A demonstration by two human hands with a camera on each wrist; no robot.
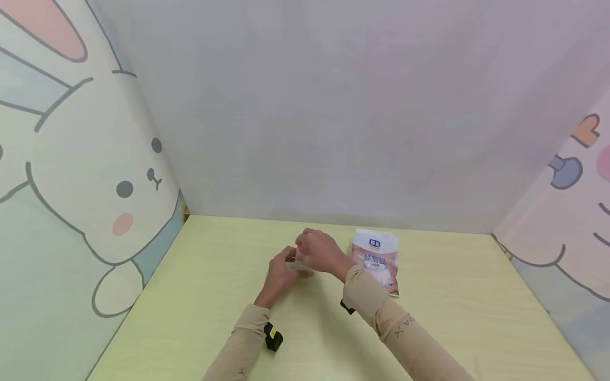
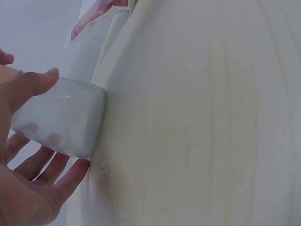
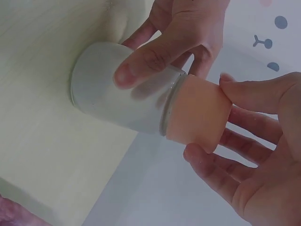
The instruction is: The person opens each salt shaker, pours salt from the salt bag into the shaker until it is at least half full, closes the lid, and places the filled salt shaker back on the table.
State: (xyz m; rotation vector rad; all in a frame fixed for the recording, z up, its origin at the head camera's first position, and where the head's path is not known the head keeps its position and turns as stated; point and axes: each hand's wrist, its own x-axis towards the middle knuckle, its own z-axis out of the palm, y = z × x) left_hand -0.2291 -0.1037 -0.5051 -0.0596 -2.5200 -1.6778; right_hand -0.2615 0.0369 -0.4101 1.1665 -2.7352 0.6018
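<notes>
the left hand (image 1: 281, 272) has its fingers clamped round a translucent, rounded jar (image 3: 101, 96) upright on the pale yellow desk (image 1: 457, 301); the right hand's (image 1: 318, 251) fingers grip its peach cylindrical lid (image 3: 200, 113), near a flat white-and-brown packet (image 1: 376, 251).

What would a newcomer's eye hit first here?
Probably the big cartoon rabbit filling the head view's left side. Next, near the middle, the left hand grips a see-through jar while the right hand holds its peach lid. Then the pink-and-white packet, lying on the table right of the hands.
</notes>
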